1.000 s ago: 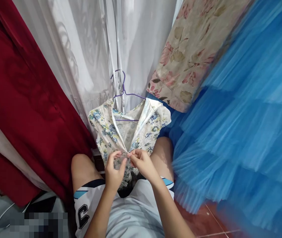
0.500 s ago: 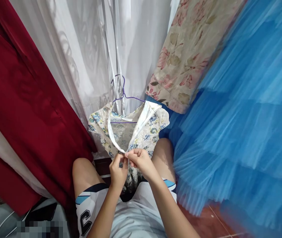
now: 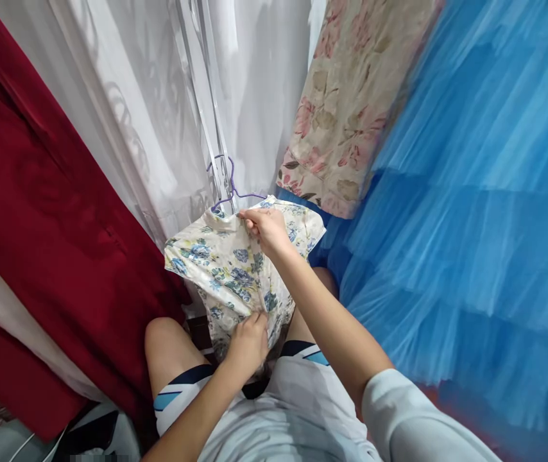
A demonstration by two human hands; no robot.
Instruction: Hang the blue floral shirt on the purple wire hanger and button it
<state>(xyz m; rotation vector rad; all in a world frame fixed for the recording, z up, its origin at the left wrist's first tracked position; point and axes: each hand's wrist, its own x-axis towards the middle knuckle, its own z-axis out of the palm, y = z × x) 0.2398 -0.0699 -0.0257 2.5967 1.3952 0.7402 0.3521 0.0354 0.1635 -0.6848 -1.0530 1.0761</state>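
A white blouse or dress with blue and yellow flowers [image 3: 235, 269] hangs on a purple wire hanger [image 3: 233, 186] between my knees. My right hand [image 3: 269, 230] pinches the top of its neckline, close below the hanger's hook. Lower on the front, my left hand [image 3: 249, 341] is closed on the fabric near the middle seam. The front panels are drawn up, so the neck opening hardly shows. The lower end of the garment is hidden behind my left hand and between my legs.
White drapery [image 3: 255, 83] with hanging ribbons [image 3: 201, 102] is behind the hanger. Red cloth [image 3: 52, 192] hangs on the left. To the right are a pink-flowered cloth [image 3: 341, 122] and layered blue tulle [image 3: 466, 224]. A grey object [image 3: 124, 433] stands at lower left.
My right hand has moved up from the bottom of the open neckline to its top, drawing the front closed. My left hand has moved slightly down the front.
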